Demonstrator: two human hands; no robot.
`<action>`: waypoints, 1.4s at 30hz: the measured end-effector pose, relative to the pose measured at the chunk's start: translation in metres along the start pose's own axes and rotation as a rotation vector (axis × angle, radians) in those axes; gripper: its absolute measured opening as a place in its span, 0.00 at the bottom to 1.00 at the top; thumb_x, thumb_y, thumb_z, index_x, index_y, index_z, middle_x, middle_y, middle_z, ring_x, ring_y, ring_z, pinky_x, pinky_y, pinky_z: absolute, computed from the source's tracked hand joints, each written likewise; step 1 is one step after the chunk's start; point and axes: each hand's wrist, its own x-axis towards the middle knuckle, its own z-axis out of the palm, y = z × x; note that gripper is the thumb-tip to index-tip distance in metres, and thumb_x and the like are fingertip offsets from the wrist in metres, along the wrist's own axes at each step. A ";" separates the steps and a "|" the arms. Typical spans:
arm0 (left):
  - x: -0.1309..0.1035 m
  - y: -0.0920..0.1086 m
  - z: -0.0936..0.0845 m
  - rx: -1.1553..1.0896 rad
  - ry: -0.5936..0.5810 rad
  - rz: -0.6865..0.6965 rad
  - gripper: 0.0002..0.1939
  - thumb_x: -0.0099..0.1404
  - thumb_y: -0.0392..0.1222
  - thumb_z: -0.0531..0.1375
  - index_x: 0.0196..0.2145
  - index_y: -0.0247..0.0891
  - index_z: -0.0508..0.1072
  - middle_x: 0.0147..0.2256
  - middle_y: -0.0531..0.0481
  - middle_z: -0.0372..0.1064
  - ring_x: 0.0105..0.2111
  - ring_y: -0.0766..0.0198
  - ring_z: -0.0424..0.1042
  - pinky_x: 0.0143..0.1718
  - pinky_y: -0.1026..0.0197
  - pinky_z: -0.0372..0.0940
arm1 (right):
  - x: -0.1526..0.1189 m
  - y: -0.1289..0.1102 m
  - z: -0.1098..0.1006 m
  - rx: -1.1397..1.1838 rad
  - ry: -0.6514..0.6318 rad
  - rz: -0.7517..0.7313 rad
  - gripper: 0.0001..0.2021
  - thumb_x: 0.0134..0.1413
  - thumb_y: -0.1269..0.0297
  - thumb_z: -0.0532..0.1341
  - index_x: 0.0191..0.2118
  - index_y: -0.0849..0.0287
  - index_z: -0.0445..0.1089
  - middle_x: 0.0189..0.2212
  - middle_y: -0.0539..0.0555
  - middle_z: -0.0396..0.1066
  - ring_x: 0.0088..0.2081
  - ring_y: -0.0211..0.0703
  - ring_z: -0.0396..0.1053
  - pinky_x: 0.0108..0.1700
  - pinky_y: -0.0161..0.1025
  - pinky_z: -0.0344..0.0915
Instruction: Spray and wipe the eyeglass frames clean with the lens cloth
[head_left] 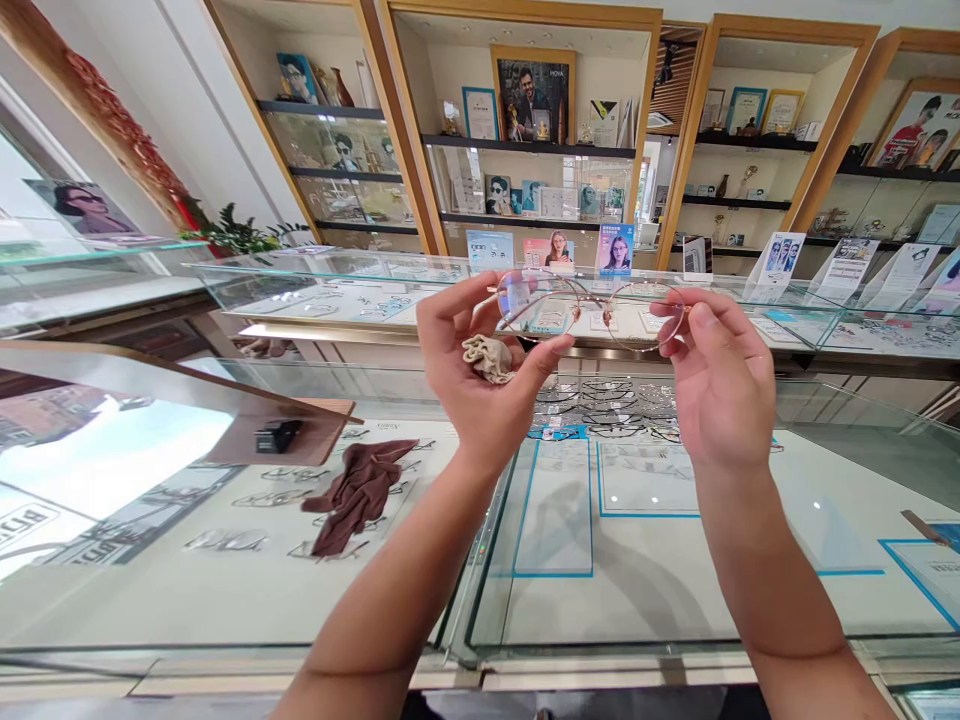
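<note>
A pair of thin-rimmed round eyeglasses (pixel 595 302) is held up level in front of me, above the glass counter. My left hand (pixel 487 370) grips the left side of the frame and also has a bunched beige cloth (pixel 488 357) tucked in its palm. At the other side, my right hand (pixel 724 380) pinches the frame near the right rim between thumb and fingers. Purple reflections show on the left lens. Below my left forearm lies a crumpled dark brown cloth (pixel 361 495) on the counter top.
Below is a glass display counter (pixel 645 625) with rows of eyeglasses (pixel 611 408) inside. At left a wood-framed mirror (pixel 281 425) leans over the counter. Another glass showcase (pixel 360 295) crosses behind, bearing upright advert cards (pixel 616 250). Wooden shelves (pixel 529 145) line the back wall.
</note>
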 end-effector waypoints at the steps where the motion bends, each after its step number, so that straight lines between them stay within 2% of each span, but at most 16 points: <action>1: 0.000 0.002 0.000 -0.032 -0.004 -0.024 0.40 0.52 0.61 0.77 0.57 0.51 0.68 0.55 0.43 0.71 0.58 0.45 0.75 0.48 0.51 0.76 | 0.000 0.001 0.000 0.000 0.007 0.004 0.16 0.68 0.43 0.60 0.49 0.44 0.78 0.50 0.51 0.79 0.51 0.49 0.77 0.46 0.48 0.75; 8: 0.002 0.020 0.006 -0.194 0.007 -0.125 0.35 0.53 0.56 0.78 0.52 0.50 0.67 0.50 0.46 0.74 0.54 0.50 0.78 0.48 0.52 0.76 | 0.000 0.008 -0.003 -0.052 -0.046 -0.019 0.16 0.72 0.44 0.56 0.53 0.42 0.77 0.54 0.52 0.77 0.53 0.50 0.75 0.48 0.50 0.75; 15: 0.003 0.036 0.008 -0.283 0.048 -0.226 0.30 0.53 0.49 0.79 0.47 0.50 0.68 0.46 0.50 0.75 0.48 0.54 0.81 0.39 0.57 0.76 | 0.000 0.014 -0.004 -0.034 -0.062 0.016 0.18 0.71 0.44 0.56 0.54 0.44 0.77 0.52 0.54 0.77 0.52 0.52 0.75 0.47 0.52 0.74; 18: 0.002 0.040 0.010 -0.296 0.076 -0.257 0.29 0.53 0.48 0.79 0.45 0.49 0.69 0.44 0.51 0.75 0.47 0.55 0.81 0.42 0.56 0.77 | 0.001 0.015 -0.004 -0.037 -0.072 0.021 0.17 0.72 0.45 0.56 0.53 0.44 0.78 0.51 0.54 0.77 0.49 0.50 0.75 0.45 0.50 0.74; 21: -0.001 0.041 0.011 -0.288 0.106 -0.308 0.32 0.52 0.51 0.80 0.49 0.49 0.70 0.47 0.50 0.75 0.51 0.53 0.80 0.43 0.56 0.77 | 0.002 0.016 -0.004 -0.049 -0.094 0.012 0.17 0.73 0.46 0.56 0.52 0.45 0.78 0.51 0.54 0.77 0.47 0.48 0.75 0.42 0.48 0.74; 24: -0.003 0.041 0.012 -0.303 0.107 -0.378 0.36 0.52 0.52 0.80 0.53 0.50 0.70 0.52 0.47 0.74 0.55 0.50 0.78 0.39 0.58 0.76 | 0.002 0.016 -0.004 -0.055 -0.101 0.012 0.18 0.73 0.45 0.55 0.53 0.45 0.78 0.51 0.54 0.77 0.48 0.48 0.75 0.42 0.48 0.75; 29: 0.000 0.035 0.012 -0.382 0.083 -0.459 0.34 0.51 0.53 0.80 0.52 0.51 0.71 0.53 0.46 0.74 0.50 0.52 0.80 0.29 0.61 0.69 | -0.002 0.008 0.000 0.008 -0.038 0.043 0.16 0.70 0.44 0.60 0.49 0.44 0.79 0.50 0.52 0.77 0.49 0.48 0.75 0.46 0.49 0.76; 33: 0.002 0.027 0.012 -0.410 0.060 -0.506 0.32 0.49 0.52 0.81 0.48 0.48 0.73 0.51 0.46 0.76 0.49 0.54 0.80 0.23 0.66 0.59 | -0.005 0.001 0.003 -0.011 0.014 -0.011 0.15 0.70 0.43 0.60 0.47 0.43 0.79 0.47 0.51 0.77 0.49 0.48 0.75 0.48 0.50 0.75; 35: 0.001 0.024 0.013 -0.416 0.047 -0.540 0.32 0.49 0.53 0.80 0.47 0.47 0.72 0.51 0.45 0.76 0.48 0.55 0.80 0.22 0.66 0.58 | -0.005 -0.002 0.004 -0.028 0.038 -0.023 0.16 0.68 0.42 0.60 0.46 0.43 0.79 0.46 0.52 0.77 0.49 0.48 0.75 0.48 0.50 0.75; 38: -0.001 0.021 0.014 -0.381 0.042 -0.515 0.33 0.50 0.56 0.80 0.48 0.48 0.71 0.51 0.45 0.75 0.49 0.53 0.79 0.23 0.65 0.60 | -0.002 -0.001 0.003 0.000 0.047 0.013 0.16 0.67 0.40 0.62 0.45 0.43 0.80 0.45 0.51 0.77 0.48 0.47 0.74 0.47 0.49 0.74; 42: -0.005 0.021 0.015 -0.253 0.082 -0.299 0.40 0.50 0.59 0.79 0.54 0.50 0.67 0.52 0.45 0.72 0.54 0.49 0.77 0.35 0.58 0.73 | 0.005 0.011 0.002 0.098 -0.006 0.140 0.16 0.65 0.41 0.64 0.47 0.44 0.81 0.49 0.51 0.77 0.45 0.44 0.74 0.44 0.45 0.73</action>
